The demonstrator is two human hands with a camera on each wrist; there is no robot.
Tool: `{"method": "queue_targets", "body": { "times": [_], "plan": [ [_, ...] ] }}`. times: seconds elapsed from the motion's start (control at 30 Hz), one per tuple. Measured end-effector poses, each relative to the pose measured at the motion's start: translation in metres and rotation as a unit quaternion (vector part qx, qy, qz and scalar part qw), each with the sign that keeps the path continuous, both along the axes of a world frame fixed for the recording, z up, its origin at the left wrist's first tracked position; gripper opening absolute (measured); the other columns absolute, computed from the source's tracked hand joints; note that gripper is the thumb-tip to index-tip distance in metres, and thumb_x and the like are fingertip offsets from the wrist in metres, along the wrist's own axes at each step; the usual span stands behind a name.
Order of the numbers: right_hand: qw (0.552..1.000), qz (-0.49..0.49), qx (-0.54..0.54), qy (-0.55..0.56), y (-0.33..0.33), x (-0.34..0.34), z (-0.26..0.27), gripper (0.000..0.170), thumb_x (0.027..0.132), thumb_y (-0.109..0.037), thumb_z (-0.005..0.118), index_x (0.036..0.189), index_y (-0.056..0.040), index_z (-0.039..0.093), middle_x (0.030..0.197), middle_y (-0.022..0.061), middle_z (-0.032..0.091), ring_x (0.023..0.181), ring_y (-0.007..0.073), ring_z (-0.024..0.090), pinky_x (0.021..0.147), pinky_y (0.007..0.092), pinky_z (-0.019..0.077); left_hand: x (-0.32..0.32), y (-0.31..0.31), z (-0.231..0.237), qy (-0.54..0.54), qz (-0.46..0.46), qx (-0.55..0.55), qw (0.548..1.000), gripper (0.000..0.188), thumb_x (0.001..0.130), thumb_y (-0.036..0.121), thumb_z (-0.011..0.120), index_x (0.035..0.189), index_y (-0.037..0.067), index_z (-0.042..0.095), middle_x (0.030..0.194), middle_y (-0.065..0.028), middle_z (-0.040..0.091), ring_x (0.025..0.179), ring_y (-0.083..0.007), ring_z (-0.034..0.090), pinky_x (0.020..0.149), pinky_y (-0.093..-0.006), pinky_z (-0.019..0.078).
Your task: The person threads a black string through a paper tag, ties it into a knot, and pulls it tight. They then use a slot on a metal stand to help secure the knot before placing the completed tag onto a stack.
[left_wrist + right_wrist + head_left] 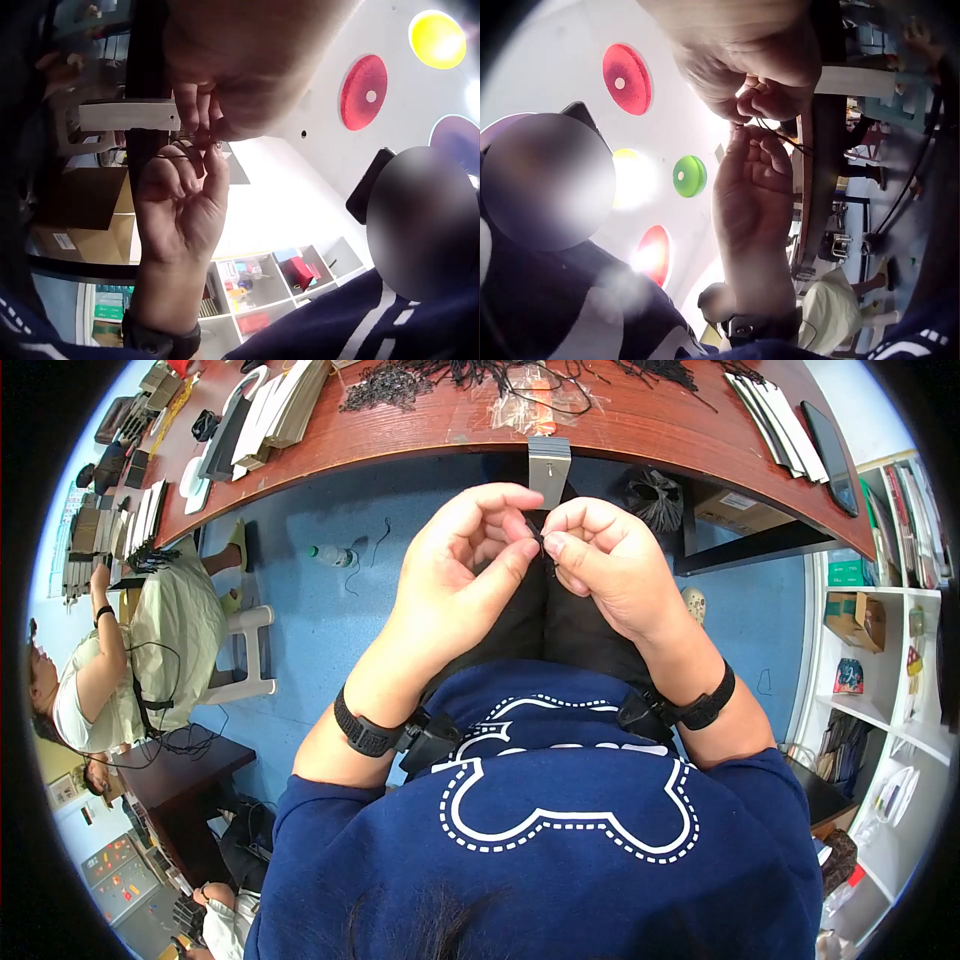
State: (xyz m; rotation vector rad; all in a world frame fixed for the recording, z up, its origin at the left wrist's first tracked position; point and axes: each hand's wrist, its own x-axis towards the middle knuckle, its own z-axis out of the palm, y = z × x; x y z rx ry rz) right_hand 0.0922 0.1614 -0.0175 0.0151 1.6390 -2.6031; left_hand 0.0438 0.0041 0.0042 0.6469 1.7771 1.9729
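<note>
A thin black cord (786, 140) hangs between the two hands in the right wrist view, looping off to one side. My left hand (465, 565) pinches at it with thumb and fingertips, the other fingers bent. Close beside it my right hand (610, 560) pinches the cord with thumb and curled forefinger. The fingertips of both hands nearly meet in front of the table's edge, below a grey metal piece (549, 460). What lies between the fingertips is too small to make out.
On the reddish table (430, 430) lie black cords (480, 372), a pile of small dark parts (385, 388), clear plastic bags (540, 405) and stacks of white cards (280, 415). A phone (829, 458) lies at right. Another person sits at left; a bottle (331, 555) is on the floor.
</note>
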Motion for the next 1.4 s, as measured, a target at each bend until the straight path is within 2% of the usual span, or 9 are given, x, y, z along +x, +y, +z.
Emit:
{"method": "queue_targets", "body": {
  "times": [0.47, 0.67, 0.8, 0.87, 0.97, 1.07, 1.13, 1.2, 1.4],
  "plan": [
    [0.991, 0.009, 0.130, -0.013, 0.001, 0.003, 0.006, 0.005, 0.082, -0.006, 0.060, 0.082, -0.0015, 0.060, 0.070, -0.0047, 0.055, 0.058, 0.0009, 0.043, 0.051, 0.0172, 0.0362, 0.001, -0.001, 0.006, 0.169, 0.035, -0.247, 0.954, 0.011, 0.069, -0.003, 0.058, 0.079, 0.001, 0.056, 0.074, -0.0004, 0.054, 0.065, -0.0046, 0.050, 0.059, -0.0185, 0.0421],
    [0.966, -0.025, 0.252, 0.055, -0.004, 0.004, -0.004, 0.005, 0.081, -0.007, 0.060, 0.078, -0.0025, 0.060, 0.067, -0.0053, 0.052, 0.057, 0.0022, 0.042, 0.050, 0.0196, 0.0351, -0.001, -0.002, 0.005, 0.202, 0.017, -0.219, 0.955, 0.010, 0.064, 0.003, 0.058, 0.069, 0.001, 0.050, 0.063, -0.0060, 0.049, 0.053, -0.0122, 0.048, 0.051, -0.0252, 0.0413],
    [0.973, -0.014, 0.226, 0.034, -0.005, 0.004, -0.005, 0.005, 0.081, -0.006, 0.060, 0.079, -0.0022, 0.059, 0.065, -0.0048, 0.051, 0.057, 0.0030, 0.041, 0.051, 0.0203, 0.0345, -0.006, -0.005, 0.006, 0.223, 0.023, -0.247, 0.943, 0.009, 0.063, 0.002, 0.056, 0.069, 0.001, 0.049, 0.063, -0.0087, 0.049, 0.052, -0.0160, 0.049, 0.050, -0.0275, 0.0410],
    [0.980, 0.034, 0.198, 0.000, -0.001, 0.003, -0.005, 0.007, 0.082, -0.008, 0.058, 0.081, -0.0016, 0.060, 0.065, -0.0039, 0.052, 0.057, 0.0038, 0.043, 0.052, 0.0195, 0.0356, -0.008, -0.007, 0.002, 0.221, 0.027, -0.268, 0.938, 0.007, 0.066, -0.001, 0.052, 0.071, 0.000, 0.048, 0.066, -0.0043, 0.048, 0.058, -0.0078, 0.047, 0.053, -0.0219, 0.0405],
    [0.997, 0.058, 0.016, -0.051, 0.018, 0.000, 0.011, 0.016, 0.085, -0.018, 0.054, 0.083, -0.0028, 0.060, 0.074, 0.0003, 0.058, 0.058, 0.0045, 0.048, 0.052, 0.0186, 0.0388, -0.018, -0.008, -0.018, 0.220, 0.052, -0.290, 0.930, 0.006, 0.067, -0.001, 0.051, 0.072, 0.001, 0.048, 0.066, -0.0043, 0.047, 0.057, -0.0080, 0.046, 0.052, -0.0224, 0.0400],
    [0.990, 0.025, -0.135, -0.031, 0.023, -0.007, -0.005, 0.018, 0.085, -0.020, 0.055, 0.086, -0.0035, 0.061, 0.077, 0.0024, 0.060, 0.059, 0.0042, 0.049, 0.052, 0.0191, 0.0389, -0.019, -0.004, -0.045, 0.264, -0.014, -0.274, 0.925, 0.010, 0.067, 0.002, 0.053, 0.076, 0.002, 0.049, 0.066, -0.0102, 0.048, 0.058, -0.0201, 0.050, 0.054, -0.0298, 0.0411],
    [0.991, 0.011, -0.134, -0.012, 0.019, -0.013, -0.014, 0.016, 0.085, -0.017, 0.055, 0.089, -0.0026, 0.061, 0.080, 0.0044, 0.062, 0.061, 0.0054, 0.052, 0.054, 0.0195, 0.0405, -0.017, 0.002, -0.057, 0.273, -0.036, -0.275, 0.921, 0.011, 0.067, 0.002, 0.053, 0.077, 0.002, 0.049, 0.069, -0.0154, 0.051, 0.064, -0.0304, 0.053, 0.059, -0.0361, 0.0433],
    [0.995, -0.096, -0.015, 0.008, 0.012, -0.018, -0.017, 0.013, 0.084, -0.013, 0.057, 0.089, -0.0014, 0.061, 0.083, 0.0058, 0.063, 0.064, 0.0066, 0.054, 0.057, 0.0200, 0.0432, -0.014, 0.005, -0.063, 0.251, -0.057, -0.303, 0.918, 0.010, 0.069, 0.003, 0.054, 0.078, 0.001, 0.051, 0.072, -0.0157, 0.054, 0.069, -0.0308, 0.055, 0.062, -0.0366, 0.0443],
    [0.989, -0.131, 0.063, 0.026, 0.010, -0.025, -0.018, 0.012, 0.084, -0.010, 0.057, 0.090, 0.0007, 0.061, 0.085, 0.0075, 0.063, 0.071, 0.0108, 0.058, 0.067, 0.0228, 0.0474, -0.019, 0.006, -0.082, 0.261, -0.096, -0.256, 0.926, 0.009, 0.073, 0.004, 0.053, 0.081, 0.000, 0.055, 0.076, -0.0152, 0.057, 0.074, -0.0306, 0.057, 0.067, -0.0361, 0.0452]
  ]
}}
